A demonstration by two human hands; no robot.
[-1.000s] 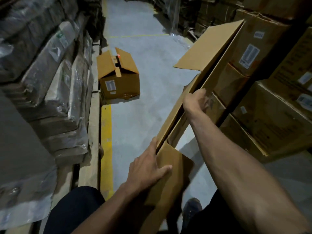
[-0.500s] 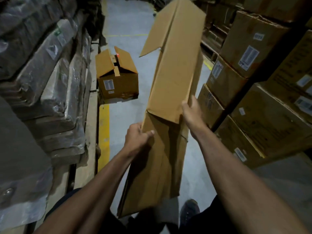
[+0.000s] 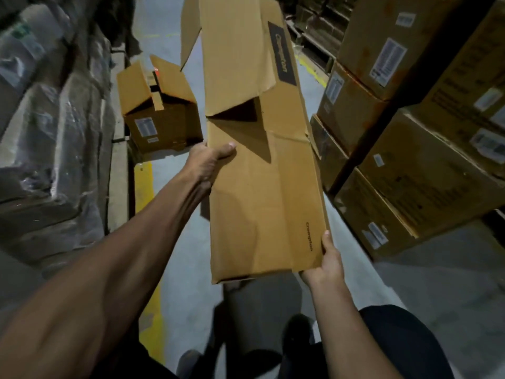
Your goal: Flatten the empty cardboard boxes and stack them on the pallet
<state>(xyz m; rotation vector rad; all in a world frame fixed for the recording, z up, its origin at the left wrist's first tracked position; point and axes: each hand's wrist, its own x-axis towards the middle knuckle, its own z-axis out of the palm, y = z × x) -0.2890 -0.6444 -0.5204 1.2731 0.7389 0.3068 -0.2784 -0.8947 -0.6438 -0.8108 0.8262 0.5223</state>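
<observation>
The box [image 3: 262,170], edge-on 1 second ago, is now lying flat and facing up over the aisle floor [image 3: 175,269]. Left hand [image 3: 210,160] and right hand [image 3: 328,261] are pinching opposite edges; it's looking ready for stacking.

Head camera: worn on the person's head, wide-angle.
Facing: forward and down, aisle floor [image 3: 175,45] running toward 12 o'clock.
Nearness: close over both forearms.

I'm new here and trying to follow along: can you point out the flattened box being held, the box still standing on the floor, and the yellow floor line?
flattened box [image 3: 262,192]: head view, middle of its front panel.
open box [image 3: 166,129]: head view, its labelled front side.
yellow floor line [image 3: 143,184]: head view, stretch just below the open box.
</observation>
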